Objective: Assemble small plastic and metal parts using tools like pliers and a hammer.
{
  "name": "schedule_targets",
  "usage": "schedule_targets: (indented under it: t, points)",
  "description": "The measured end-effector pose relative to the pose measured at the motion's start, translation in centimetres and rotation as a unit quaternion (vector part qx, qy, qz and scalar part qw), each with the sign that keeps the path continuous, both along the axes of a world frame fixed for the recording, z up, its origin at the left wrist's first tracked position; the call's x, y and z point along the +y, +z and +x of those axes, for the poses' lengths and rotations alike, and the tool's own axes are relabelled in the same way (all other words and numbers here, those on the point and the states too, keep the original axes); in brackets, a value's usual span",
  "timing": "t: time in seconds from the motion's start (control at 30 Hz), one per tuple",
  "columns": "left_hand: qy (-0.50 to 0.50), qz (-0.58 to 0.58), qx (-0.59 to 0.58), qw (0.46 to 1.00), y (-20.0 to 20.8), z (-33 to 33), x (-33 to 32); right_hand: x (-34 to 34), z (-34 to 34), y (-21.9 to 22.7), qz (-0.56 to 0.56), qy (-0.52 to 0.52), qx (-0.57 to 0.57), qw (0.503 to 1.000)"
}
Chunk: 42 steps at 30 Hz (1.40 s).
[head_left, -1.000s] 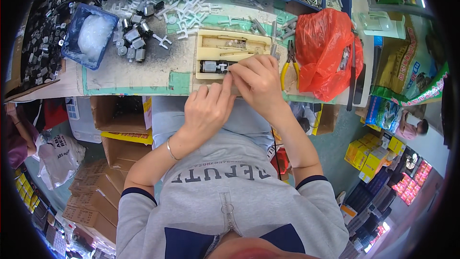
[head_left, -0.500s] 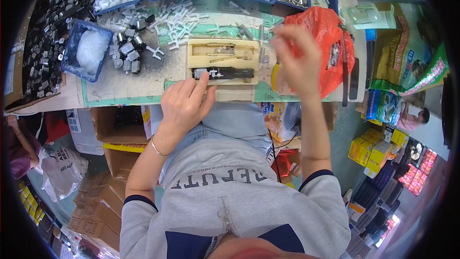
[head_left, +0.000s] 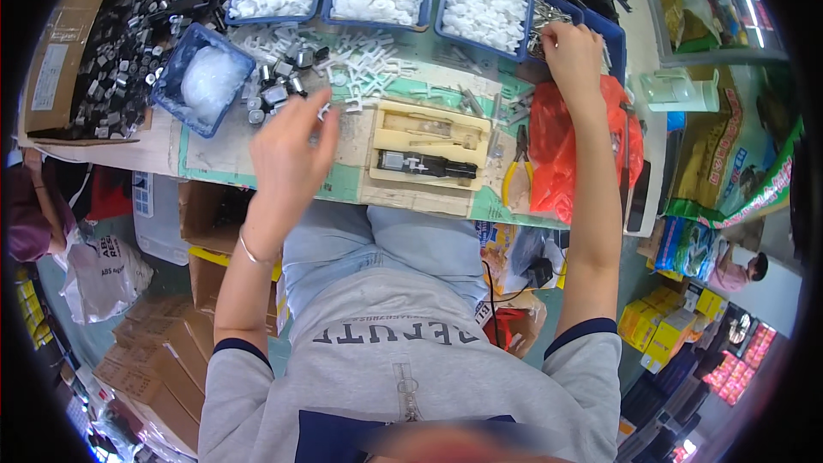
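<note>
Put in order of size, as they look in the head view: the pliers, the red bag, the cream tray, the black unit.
1. Red bag, although partly hidden
2. Cream tray
3. Black unit and pliers: too alike to rank

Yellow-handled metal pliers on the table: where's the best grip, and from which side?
Probably best around both curved yellow handles, coming from the person's own side. The pliers lie with the spread handles nearest the person and the narrow dark jaws pointing away. The crumpled red plastic bag sits close on the right, so a slightly left-leaning approach looks clearer.
</note>
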State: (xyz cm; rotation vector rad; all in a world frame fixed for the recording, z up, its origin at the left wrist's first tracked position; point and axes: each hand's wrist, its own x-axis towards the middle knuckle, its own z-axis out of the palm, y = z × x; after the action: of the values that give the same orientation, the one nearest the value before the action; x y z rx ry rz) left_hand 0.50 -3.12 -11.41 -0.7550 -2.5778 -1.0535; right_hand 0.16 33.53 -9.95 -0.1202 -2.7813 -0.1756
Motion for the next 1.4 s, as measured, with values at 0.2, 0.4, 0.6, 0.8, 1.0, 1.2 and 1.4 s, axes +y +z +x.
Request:
schedule_targets:
  t: [0.2, 0.4, 0.6, 0.8, 1.0, 1.2, 1.4]
  points:
    - [-0.026, -0.172, 0.092, 0.980, -0.2, -3.6, 0.7, -0.3, 0.5, 0.5, -0.210, -0.007, 0.105, 0.972]
    - [-0.045, -0.246, 0.109, 0.962, -2.2, -5.4, 1.7, -4.7, 3.2, 2.8, -0.549, 0.013, 0.114, 0.828]
    - [-0.108, 0.163, -0.178, 0.964, -0.3, -2.6, 1.9, -14.6, 7.2, 3.4, -0.662, 0.123, 0.135, 0.727]
    - [-0.217, 0.535, -0.626, 0.524, 0.5, 2.3, 3.1, -19.7, 9.3, 1.4, -0.647, 0.206, 0.191, 0.709]
    - [-0.208, 0.570, -0.659, 0.445, 0.7, 3.7, 3.4, -19.4, 10.3, 1.9, -0.521, 0.231, 0.210, 0.795]
    - [-0.173, 0.553, -0.679, 0.451, 0.5, 4.8, 3.0, -19.3, 11.3, 2.4, -0.463, 0.199, 0.165, 0.848]
    - [-0.189, 0.402, -0.690, 0.572, 0.0, 6.5, 1.9, -17.5, 14.7, 3.0, -0.517, 0.164, -0.028, 0.840]
